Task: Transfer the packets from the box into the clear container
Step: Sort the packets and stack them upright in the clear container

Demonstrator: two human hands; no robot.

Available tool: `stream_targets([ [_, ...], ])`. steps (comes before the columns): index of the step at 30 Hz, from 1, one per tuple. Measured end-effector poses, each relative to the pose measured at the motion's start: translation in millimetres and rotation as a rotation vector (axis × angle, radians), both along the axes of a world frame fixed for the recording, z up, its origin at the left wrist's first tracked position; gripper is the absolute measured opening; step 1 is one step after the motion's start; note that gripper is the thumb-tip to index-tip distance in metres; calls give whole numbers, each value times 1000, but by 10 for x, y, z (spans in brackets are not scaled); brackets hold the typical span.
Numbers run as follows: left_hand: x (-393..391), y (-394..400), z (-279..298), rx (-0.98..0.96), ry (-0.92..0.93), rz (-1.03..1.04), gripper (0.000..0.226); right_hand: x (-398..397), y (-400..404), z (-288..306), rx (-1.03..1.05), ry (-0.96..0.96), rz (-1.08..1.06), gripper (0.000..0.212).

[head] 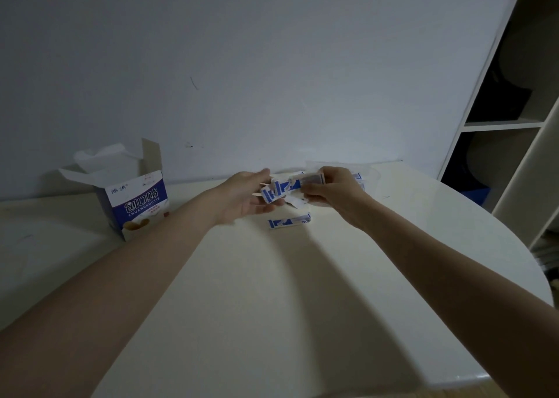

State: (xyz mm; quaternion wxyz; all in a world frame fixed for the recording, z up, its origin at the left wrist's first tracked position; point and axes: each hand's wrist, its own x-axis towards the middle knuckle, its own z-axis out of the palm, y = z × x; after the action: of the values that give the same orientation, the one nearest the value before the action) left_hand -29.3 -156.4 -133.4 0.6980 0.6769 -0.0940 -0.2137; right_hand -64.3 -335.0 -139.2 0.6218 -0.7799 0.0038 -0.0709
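**Moving Packets Toward the Container: Task Midway**

A bunch of small blue-and-white paper packets is pinched by the right hand above the cream worktop and supported by the left hand, whose fingers are relaxed. One packet lies loose below. A few packets are seen in the clear plastic container; the opened purple-and-white cardboard box is set well to the left.

Both bare forearms reach forward from the near corners of the table, converging toward its far edge. Left hand turned palm up, fingers extended and relaxed, cradling a loose bunch of packets. Right hand knuckles up, fingers curled, thumb and fingertips pinching the same bunch from its right end. Hands close together, raised above the tabletop.
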Motion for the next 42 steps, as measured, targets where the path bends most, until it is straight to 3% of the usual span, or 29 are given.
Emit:
stream_targets([
  [2, 13, -20, -23, 78, -30, -57, 28, -12, 5, 8, -160, -29, 13, 16],
  [5, 23, -61, -82, 317, -221, -138, 9, -19, 46, -9, -368, -91, 20, 20],
  [8, 47, -104, -123, 514, -395, -118, 15, -12, 94, -59, -878, -210, -17, 44],
  [11, 38, -146, -156, 556, -431, -138, 19, 0, 172, -130, -1215, -293, 52, 32],
  [13, 45, -143, -172, 649, -470, -125, 16, 12, 178, -140, -1222, -265, 71, 21],
  [15, 56, -92, -198, 869, -528, -100, 13, 38, 160, -152, -1214, -194, 109, 24],
  [18, 3, -61, -236, 1097, -491, -96, 28, 55, 157, -231, -1252, -30, 196, 31],
  [20, -29, -112, -260, 1180, -571, -115, 32, 59, 163, -289, -1273, 36, 232, 32],
  [23, -44, -208, -247, 1227, -613, -153, 33, 53, 194, -292, -1281, 26, 240, 32],
  [26, -18, -255, -213, 1215, -591, -188, 18, 59, 227, -259, -1280, 31, 232, 35],
  [28, -23, -269, -215, 1166, -583, -181, 32, 57, 233, -260, -1301, 24, 228, 40],
  [32, -40, -277, -272, 1094, -738, -90, 18, 31, 230, -314, -1493, -20, 186, 44],
  [38, -31, -245, -218, 1192, -994, -4, 24, 7, 207, -175, -1592, -209, 136, 42],
  [42, -11, -200, -300, 1249, -922, -93, 22, -36, 183, -177, -1470, -52, 265, 36],
])
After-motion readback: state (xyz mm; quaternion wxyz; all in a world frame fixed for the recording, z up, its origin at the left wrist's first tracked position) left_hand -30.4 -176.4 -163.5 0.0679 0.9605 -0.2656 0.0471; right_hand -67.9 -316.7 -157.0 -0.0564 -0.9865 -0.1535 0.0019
